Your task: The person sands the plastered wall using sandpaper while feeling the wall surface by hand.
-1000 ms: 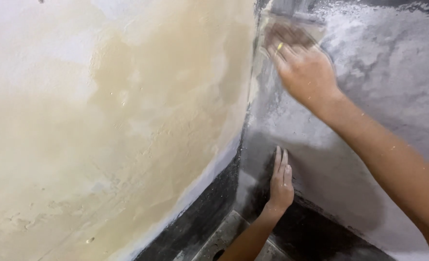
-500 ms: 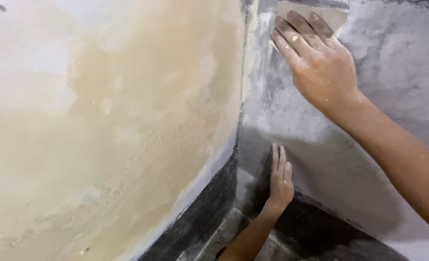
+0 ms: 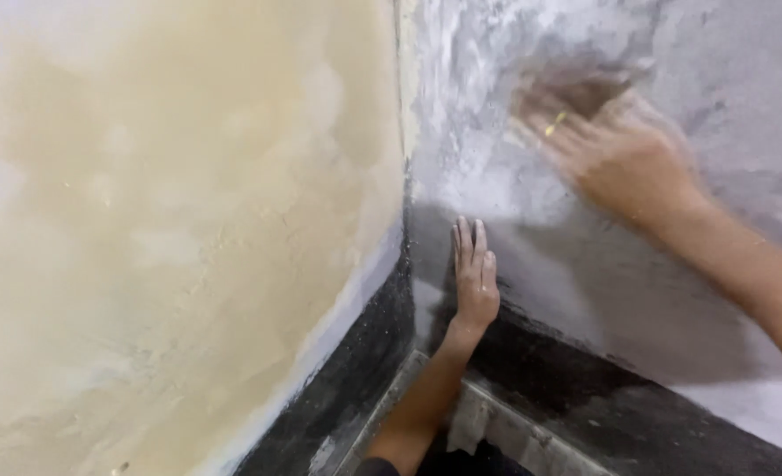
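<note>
My right hand [image 3: 625, 154] is blurred with motion and presses flat on the grey plastered wall [image 3: 726, 62], right of the corner. Under its fingertips lies a brown sheet that looks like sandpaper [image 3: 585, 88], only partly visible. A yellow ring [image 3: 557, 123] shows on one finger. My left hand [image 3: 475, 278] lies flat on the same grey wall lower down, close to the corner, fingers straight and together, holding nothing.
A beige, patchy wall [image 3: 188, 220] fills the left side and meets the grey wall at a vertical corner [image 3: 404, 176]. A dark band [image 3: 364, 370] runs along the base of both walls. A pale ledge [image 3: 497, 427] sits at the bottom.
My right hand with the brown sheet has slid down and to the right, away from the corner, and is now blurred. My left hand stays flat on the wall.
</note>
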